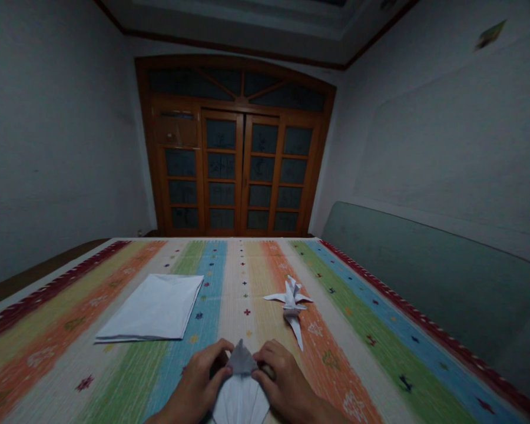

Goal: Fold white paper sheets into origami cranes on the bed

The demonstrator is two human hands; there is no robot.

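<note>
- At the bottom centre, left grip (pixel 199 370) and right grip (pixel 286 376) pinch opposite sides of a pointed, creased white paper (pixel 241 396), seemingly part-folded.
- Right of centre, a folded paper figure (pixel 292 305) looks finished.
- Centre left, flat paper (pixel 152 311) on the cloth-covered counter (pixel 357 306) appears yet unshaped.
</note>
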